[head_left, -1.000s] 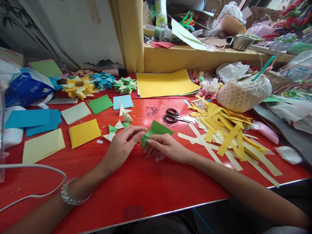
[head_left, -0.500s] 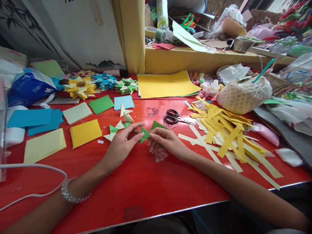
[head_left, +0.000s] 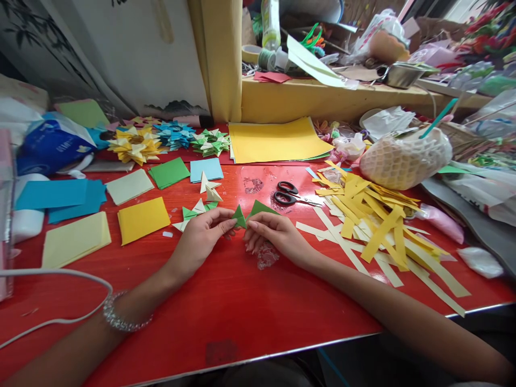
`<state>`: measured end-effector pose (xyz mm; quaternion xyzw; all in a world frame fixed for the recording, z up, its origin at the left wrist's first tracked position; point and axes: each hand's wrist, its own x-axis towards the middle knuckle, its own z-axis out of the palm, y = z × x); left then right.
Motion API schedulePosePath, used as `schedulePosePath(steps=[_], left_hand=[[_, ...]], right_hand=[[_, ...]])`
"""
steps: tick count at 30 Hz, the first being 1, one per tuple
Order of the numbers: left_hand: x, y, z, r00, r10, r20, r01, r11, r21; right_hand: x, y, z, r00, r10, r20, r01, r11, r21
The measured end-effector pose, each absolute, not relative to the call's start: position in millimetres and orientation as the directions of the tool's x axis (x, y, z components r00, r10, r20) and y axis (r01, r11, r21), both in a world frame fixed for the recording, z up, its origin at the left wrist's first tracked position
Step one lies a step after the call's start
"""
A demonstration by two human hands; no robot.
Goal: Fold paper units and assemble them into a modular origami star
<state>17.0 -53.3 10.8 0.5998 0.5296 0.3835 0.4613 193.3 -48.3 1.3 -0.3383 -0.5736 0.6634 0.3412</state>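
- Since a second ago, I see the green paper [head_left: 239, 216] go from one broad raised sheet to two small peaks with a dip between.
- It sits between both hands near the middle of the red table [head_left: 242, 301]; I can't tell whether it touches the surface.
- My left hand [head_left: 205, 236] pinches its left peak, thumb against fingers.
- My right hand [head_left: 282, 236] grips it by thumb and forefinger, the other peak showing behind.
- Just beside the left fingers, I see green and white folded pieces [head_left: 188, 214].
- Beyond my right hand lie black-handled scissors [head_left: 297, 198].
- Farther right, yellow and cream strips [head_left: 381, 236] are heaped.
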Motion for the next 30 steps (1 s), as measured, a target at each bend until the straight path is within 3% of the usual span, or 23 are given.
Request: schedulePosePath(steps=[7, 13, 22, 25, 30], left_hand=[[16.5, -49.6, 9.8, 0.168, 0.981, -0.098, 0.159, 0.071, 0.985], [18.5, -52.3, 12.6, 0.314, 0.938, -0.144, 0.095, 0.119, 0.988], [22.8, -60.5, 15.7, 0.465, 0.838, -0.285, -0.040, 0.341, 0.939], [23.4, -61.6, 15.9, 0.437, 0.866, -0.242, 0.042, 0.249, 0.968], [23.1, -63.8, 17.0, 0.240, 0.971, 0.024, 0.272, -0.091, 0.958]], right_hand=[[194.9, -48.1, -1.4, -0.553, 0.831, -0.050, -0.080, -0.113, -0.990], [192.9, -51.9, 1.7, -0.561, 0.827, -0.024, -0.045, -0.059, -0.997], [193.4, -50.9, 1.8, -0.397, 0.911, 0.112, 0.038, 0.138, -0.990], [194.2, -49.6, 1.7, -0.408, 0.908, 0.098, 0.102, 0.152, -0.983], [194.1, -49.4, 2.2, -0.431, 0.902, -0.004, 0.000, -0.005, -1.000]])
